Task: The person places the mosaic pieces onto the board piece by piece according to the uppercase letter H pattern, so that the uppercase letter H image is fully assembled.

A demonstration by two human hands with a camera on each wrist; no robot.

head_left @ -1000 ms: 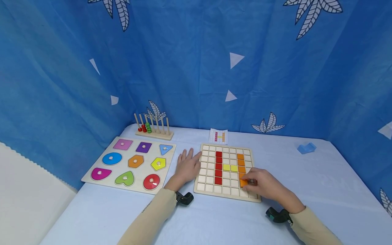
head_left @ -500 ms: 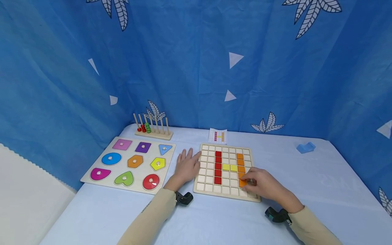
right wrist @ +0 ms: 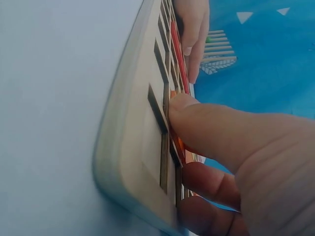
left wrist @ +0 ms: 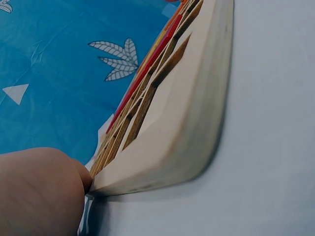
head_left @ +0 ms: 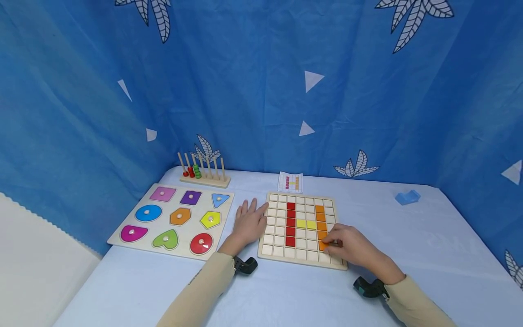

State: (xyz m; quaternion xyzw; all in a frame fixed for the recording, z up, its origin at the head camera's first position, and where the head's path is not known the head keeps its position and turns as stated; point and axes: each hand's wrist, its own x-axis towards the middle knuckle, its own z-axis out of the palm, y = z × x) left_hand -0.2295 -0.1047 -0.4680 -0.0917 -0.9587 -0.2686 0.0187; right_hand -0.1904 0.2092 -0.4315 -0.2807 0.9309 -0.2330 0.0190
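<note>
A wooden grid board [head_left: 304,262] lies on the table, holding a column of red tiles [head_left: 290,220], two yellow tiles [head_left: 306,224] and a column of orange tiles [head_left: 321,218]. My right hand [head_left: 352,245] has thumb and fingertips on the lowest orange tile [head_left: 322,245], pinching at its right side and covering part of it. In the right wrist view the thumb [right wrist: 211,128] presses close onto the orange tile, other fingers curled below. My left hand [head_left: 248,225] lies with fingers spread, its index fingertip at the board's left edge.
Behind the board lies a pattern card [head_left: 291,182]. To the left are a knobbed shape puzzle [head_left: 157,238] and a peg stand with beads [head_left: 210,181]. A blue piece [head_left: 407,197] sits at the far right. A blue curtain [head_left: 245,91] backs the table.
The lowest orange tile, tilted a second ago, now sits flatter in its cell under the right fingertips. Both hands have stayed nearly in place.
</note>
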